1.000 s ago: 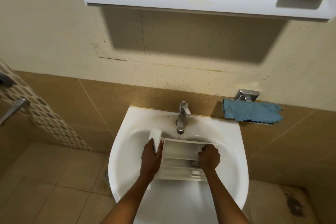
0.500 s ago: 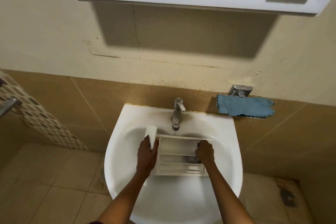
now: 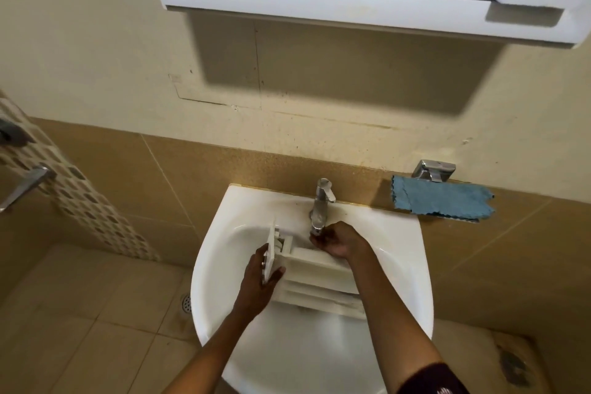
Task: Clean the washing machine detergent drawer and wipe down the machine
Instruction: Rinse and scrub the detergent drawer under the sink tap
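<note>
A white washing machine detergent drawer point(image 3: 315, 265) lies tilted inside a white wall-mounted sink point(image 3: 403, 265), just below the faucet point(image 3: 321, 201). The left hand point(image 3: 260, 278) grips its front panel, thumb and fingers wrapped around the edge. The right hand point(image 3: 339, 241) is bunched at the spout; whether it holds anything cannot be told. Rinsing likely goes best with the compartments angled under the stream, held firmly. A blue cloth point(image 3: 441, 201) hangs nearby.

Right hand point(image 3: 339, 241) off drawer point(image 3: 319, 275), now at tap spout point(image 3: 317, 227).
</note>
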